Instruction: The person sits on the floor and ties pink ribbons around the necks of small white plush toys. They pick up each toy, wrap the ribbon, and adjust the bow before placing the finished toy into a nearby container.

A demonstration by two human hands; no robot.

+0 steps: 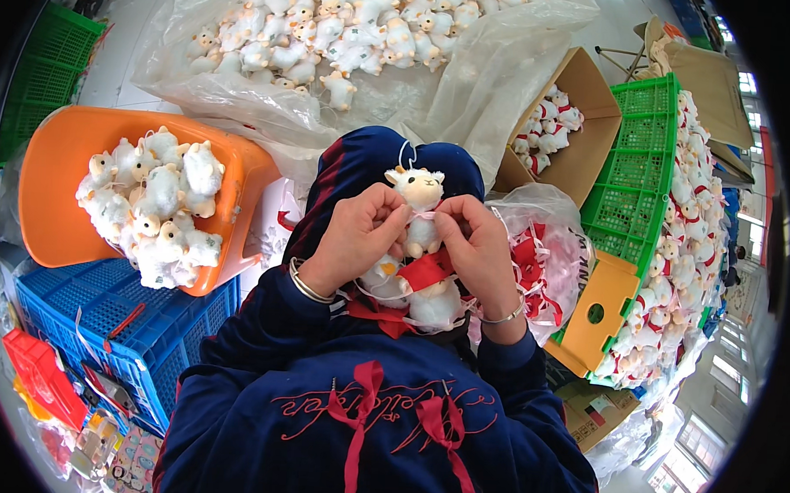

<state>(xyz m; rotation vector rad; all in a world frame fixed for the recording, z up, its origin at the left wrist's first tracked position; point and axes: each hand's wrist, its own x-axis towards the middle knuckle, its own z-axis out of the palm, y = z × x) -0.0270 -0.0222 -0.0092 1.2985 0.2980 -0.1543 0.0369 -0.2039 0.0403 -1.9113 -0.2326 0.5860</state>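
On my lap a small white plush sheep (418, 188) stands upright, its cream face toward me and a white hanging loop at its head. A pale pink ribbon (424, 215) lies across its neck. My left hand (357, 236) pinches at the ribbon on the left side of the neck, and my right hand (481, 248) does the same on the right. Both hands have the fingers closed; the ribbon's ends are mostly hidden in them. Just below, more white plush toys (434, 305) rest against me with a red cloth piece (427, 270) over them.
An orange bin (58, 188) of plush sheep stands at left on a blue crate (158, 315). Ahead, many more lie on plastic sheeting (388, 96). On the right are a clear bag (549, 253) of red pieces, a cardboard box (587, 87) and a full green crate (632, 160).
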